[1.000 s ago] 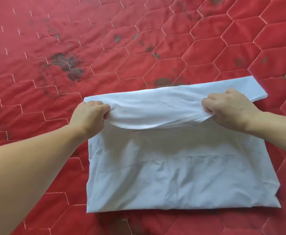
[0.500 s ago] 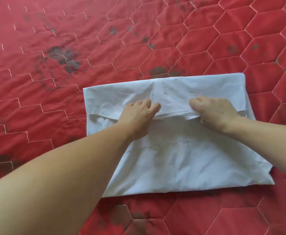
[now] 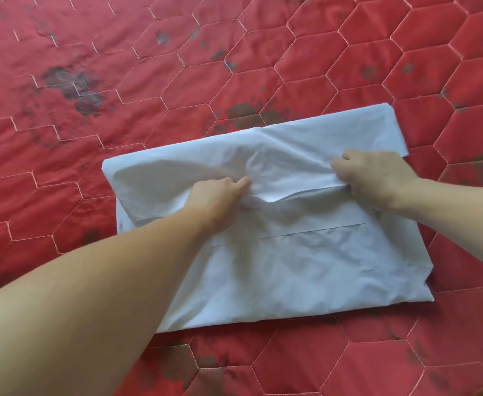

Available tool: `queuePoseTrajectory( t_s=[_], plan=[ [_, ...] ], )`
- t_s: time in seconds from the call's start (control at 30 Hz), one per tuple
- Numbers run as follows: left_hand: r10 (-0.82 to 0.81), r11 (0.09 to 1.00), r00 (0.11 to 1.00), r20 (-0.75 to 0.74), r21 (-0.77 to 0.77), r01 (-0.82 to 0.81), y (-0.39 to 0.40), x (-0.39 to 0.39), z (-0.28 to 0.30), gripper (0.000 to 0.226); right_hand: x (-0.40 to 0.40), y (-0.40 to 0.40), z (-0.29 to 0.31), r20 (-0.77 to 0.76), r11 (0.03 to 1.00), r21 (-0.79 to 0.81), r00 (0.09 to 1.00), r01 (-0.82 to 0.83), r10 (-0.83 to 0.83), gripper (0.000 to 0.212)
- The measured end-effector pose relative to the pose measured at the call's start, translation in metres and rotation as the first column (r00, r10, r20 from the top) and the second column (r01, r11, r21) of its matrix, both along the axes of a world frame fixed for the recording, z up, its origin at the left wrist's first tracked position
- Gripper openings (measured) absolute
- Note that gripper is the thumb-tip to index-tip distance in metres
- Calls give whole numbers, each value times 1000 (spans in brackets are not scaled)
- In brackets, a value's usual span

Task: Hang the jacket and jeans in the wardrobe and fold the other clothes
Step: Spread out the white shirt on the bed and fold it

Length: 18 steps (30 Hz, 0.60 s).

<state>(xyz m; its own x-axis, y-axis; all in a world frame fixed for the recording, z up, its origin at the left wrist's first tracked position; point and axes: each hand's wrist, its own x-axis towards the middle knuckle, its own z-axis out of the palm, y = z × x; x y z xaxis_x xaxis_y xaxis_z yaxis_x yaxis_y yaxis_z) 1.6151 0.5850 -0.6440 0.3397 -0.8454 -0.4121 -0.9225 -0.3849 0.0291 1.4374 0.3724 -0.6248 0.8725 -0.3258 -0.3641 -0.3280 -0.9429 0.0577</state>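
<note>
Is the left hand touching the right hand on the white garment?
Apart. The head view shows the left hand and the right hand both on the white garment's folded flap, with bare cloth between them.
</note>
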Motion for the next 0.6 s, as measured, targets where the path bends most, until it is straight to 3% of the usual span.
queuePoseTrajectory(
  t_s=[0.13,0.37,0.53,0.6],
  plan=[
    [-11,1000,1000,9,17,11,13,15,-3,18,-4,7,-11,88,999,47,996,-27,23,18],
    [16,1000,1000,-24,15,-16,17,13,-6,19,-11,11,-17,65,999,34,997,-36,34,14],
    [-32,988,998,-51,-150,24,29,9,-8,22,-25,6,-21,300,987,72,947,-143,116,24],
    [-104,956,995,-10,-277,97,34,11,-12,22,-26,5,-17,437,977,78,888,-196,143,10]
  ],
)
